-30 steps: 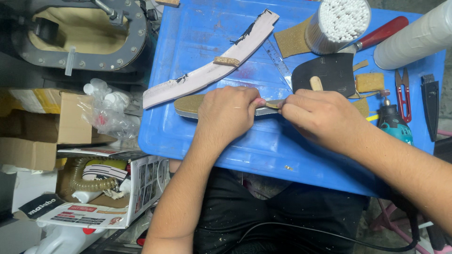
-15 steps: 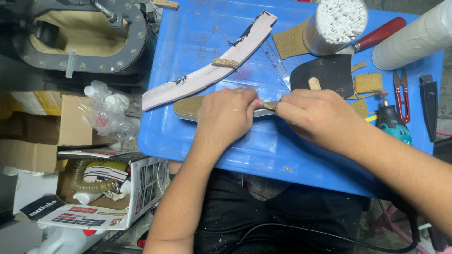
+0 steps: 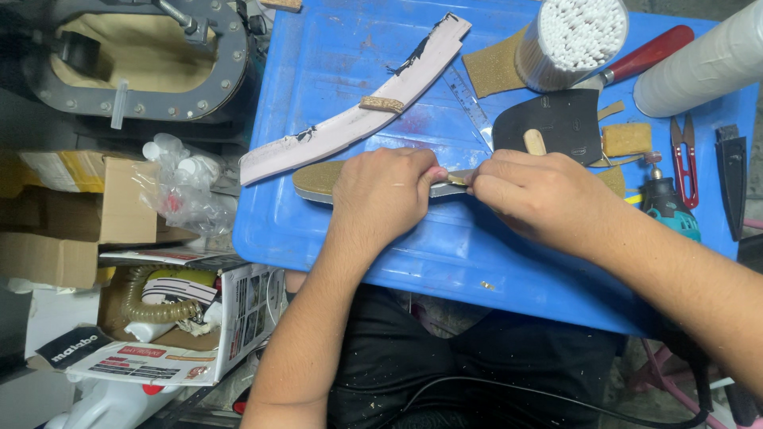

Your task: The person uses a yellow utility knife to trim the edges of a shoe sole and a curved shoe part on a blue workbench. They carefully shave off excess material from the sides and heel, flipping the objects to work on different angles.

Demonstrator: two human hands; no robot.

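Note:
My left hand presses down on a tan, sole-shaped piece lying flat on the blue tray-like table. My right hand grips a wooden-handled tool and meets the left thumb at the piece's right end, where a thin strip of material shows between the fingers. A curved pink strip with a small cork block on it lies just beyond my left hand. A black sole-shaped piece rests behind my right hand.
A tub of cotton swabs, a red-handled tool, a white roll, red snips and a teal rotary tool sit at the right. Cardboard boxes and a grey metal frame stand left.
My right hand has slid slightly left along the tan piece toward my left hand. The left hand has stayed in place.

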